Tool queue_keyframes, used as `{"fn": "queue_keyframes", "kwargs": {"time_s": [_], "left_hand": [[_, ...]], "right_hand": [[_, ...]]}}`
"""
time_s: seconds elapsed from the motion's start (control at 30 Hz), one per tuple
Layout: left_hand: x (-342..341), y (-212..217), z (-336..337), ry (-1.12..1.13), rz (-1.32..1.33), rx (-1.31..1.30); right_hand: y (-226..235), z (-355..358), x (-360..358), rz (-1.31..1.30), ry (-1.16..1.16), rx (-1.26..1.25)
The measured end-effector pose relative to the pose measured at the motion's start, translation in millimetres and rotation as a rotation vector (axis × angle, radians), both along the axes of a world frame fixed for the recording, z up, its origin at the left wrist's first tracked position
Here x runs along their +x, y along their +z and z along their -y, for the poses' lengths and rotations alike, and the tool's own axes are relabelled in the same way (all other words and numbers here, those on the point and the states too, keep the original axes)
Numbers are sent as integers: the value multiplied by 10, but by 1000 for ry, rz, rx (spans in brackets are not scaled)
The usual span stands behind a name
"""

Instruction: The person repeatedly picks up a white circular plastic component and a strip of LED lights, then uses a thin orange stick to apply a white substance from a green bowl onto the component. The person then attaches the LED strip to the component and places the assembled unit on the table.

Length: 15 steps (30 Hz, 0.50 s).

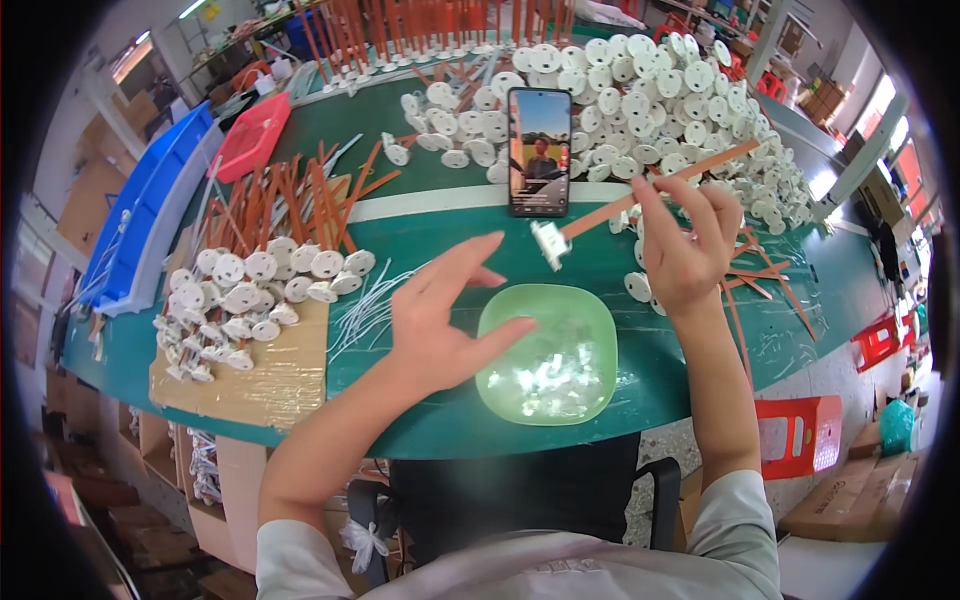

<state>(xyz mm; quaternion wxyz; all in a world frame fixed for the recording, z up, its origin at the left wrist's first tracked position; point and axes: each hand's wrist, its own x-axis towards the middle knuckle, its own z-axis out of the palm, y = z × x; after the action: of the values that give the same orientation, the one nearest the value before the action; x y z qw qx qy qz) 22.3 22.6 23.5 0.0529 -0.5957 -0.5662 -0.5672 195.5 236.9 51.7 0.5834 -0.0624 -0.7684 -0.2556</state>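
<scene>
My right hand [690,240] pinches a flat orange-brown strip [605,212] between its fingertips. At the strip's lower left end is a white plastic piece [549,244], turned edge-on above the green table. Fingers apart and holding nothing, my left hand [435,315] is open to the left of that piece. Its thumb reaches over the left rim of a light green bowl [548,384]. Small shiny clear pieces [560,345] seem to lie in the bowl, too glary to make out.
A phone [540,150] stands upright beyond the bowl. White disc pieces on strips are heaped at the far right [640,90] and on cardboard [260,365] at left. Thin white wires [370,310] lie beside the cardboard. Blue [140,220] and red [250,140] trays stand far left.
</scene>
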Motion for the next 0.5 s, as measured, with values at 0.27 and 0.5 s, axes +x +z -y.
{"fn": "queue_keyframes", "kwargs": {"time_s": [0.27,0.5], "left_hand": [[-43,94,-98,-85,53,-76],[-212,76,-165,-735,1042,-64]], "right_hand": [[279,254,-120,94,164,0],[354,603,-250,121,688,-420]]}}
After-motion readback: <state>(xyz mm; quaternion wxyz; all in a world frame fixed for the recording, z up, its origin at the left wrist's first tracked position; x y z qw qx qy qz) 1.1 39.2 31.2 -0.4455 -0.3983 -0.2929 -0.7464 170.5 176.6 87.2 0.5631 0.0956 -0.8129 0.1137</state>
